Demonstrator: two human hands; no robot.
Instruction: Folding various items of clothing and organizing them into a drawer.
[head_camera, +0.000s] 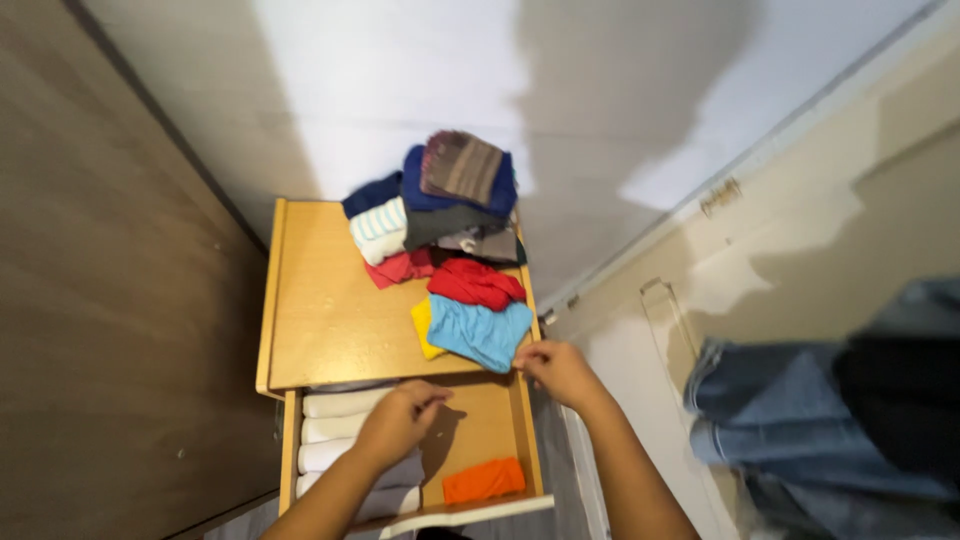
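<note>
My left hand (398, 420) hovers over an open wooden drawer (482, 420), fingers curled, just above a row of folded white and grey clothes (340, 432). My right hand (558, 370) pinches the near corner of a folded light blue garment (480, 332) at the front right edge of the cabinet top (325, 310). The blue piece lies over a yellow one (424, 328), with a red one (476, 282) behind it. A folded orange garment (484, 480) lies in the drawer's front right corner.
A pile of folded clothes (435, 205) in navy, striped, grey and red fills the back right of the cabinet top. A dark panel (110, 300) runs along the left. Jeans and dark clothing (830, 420) hang at the right beside a cream door.
</note>
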